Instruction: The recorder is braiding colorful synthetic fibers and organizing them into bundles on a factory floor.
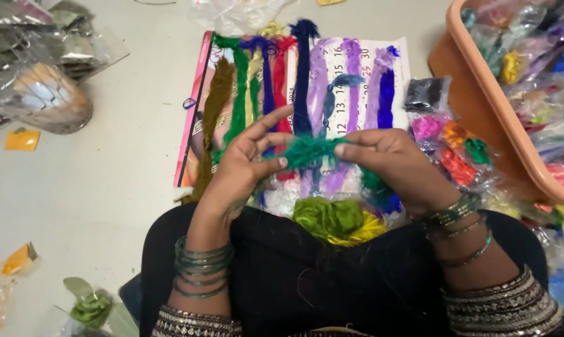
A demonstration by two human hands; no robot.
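A hank of teal-green thread (308, 151) is stretched level between the person's two hands, above their lap and just in front of the row of skeins laid out on the floor. The left hand (244, 163) pinches its end between thumb and the lower fingers, with the forefinger stuck out straight and free above it. The right hand (391, 165) is curled nearly closed, thumb tip pressing the other end against the fingers, and more of the same green spills out beneath that palm. To my eye the thing to get right here is an even pull: both pinches close to the ends and the strands kept flat and side by side, since loose fibre like this looks ready to snag or twist if one side drags.

Beyond the hands, long skeins (303, 75) in olive, green, red, navy, lilac and blue lie parallel on a calendar sheet (369, 81), which serves as a clean mat. I would keep the teal hank lifted clear of them so nothing catches. A bundle of lime and yellow thread (335, 219) rests on the black lap just under the hands, close enough to tangle if the hank sags.

To the right, small clear packets of coloured thread (450, 153) sit beside an orange plastic basket (481, 93) full of more packets. Crinkled plastic bags (42, 81) lie well off to the left.
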